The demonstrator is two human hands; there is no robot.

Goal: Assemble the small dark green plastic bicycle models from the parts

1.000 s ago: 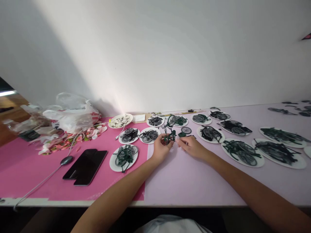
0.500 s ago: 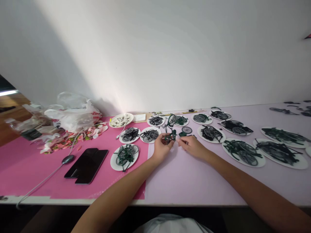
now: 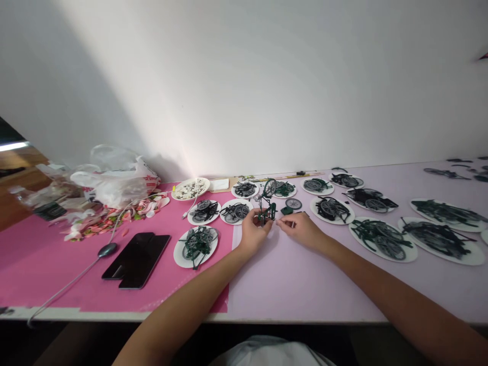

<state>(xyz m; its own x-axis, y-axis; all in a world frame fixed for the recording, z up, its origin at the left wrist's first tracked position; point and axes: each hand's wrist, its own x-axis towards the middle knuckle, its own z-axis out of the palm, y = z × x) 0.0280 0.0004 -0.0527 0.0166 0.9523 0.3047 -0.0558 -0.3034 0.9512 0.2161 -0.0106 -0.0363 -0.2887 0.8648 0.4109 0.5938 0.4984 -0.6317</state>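
My left hand (image 3: 254, 230) is closed on a small green toy bicycle (image 3: 270, 195), held tilted with one grey wheel up. Close on its right, my right hand (image 3: 301, 230) has its thumb and forefinger pinched together by the lower end of the bicycle. Whatever lies in that pinch is too small to make out. Just beyond the right hand, a loose grey wheel (image 3: 293, 203) and a small green part (image 3: 286, 210) rest on the table.
White plates of bicycle parts surround my hands, among them a near-left plate (image 3: 177, 258) and a right plate (image 3: 409, 254). Two black phones (image 3: 141, 262), a cable with a dark mouse-like piece (image 3: 107, 249), pink petals (image 3: 114, 218) and a plastic bag (image 3: 118, 183) occupy the left.
My right hand has shifted slightly left, towards the bicycle. The left hand and the bicycle stay almost where they were.
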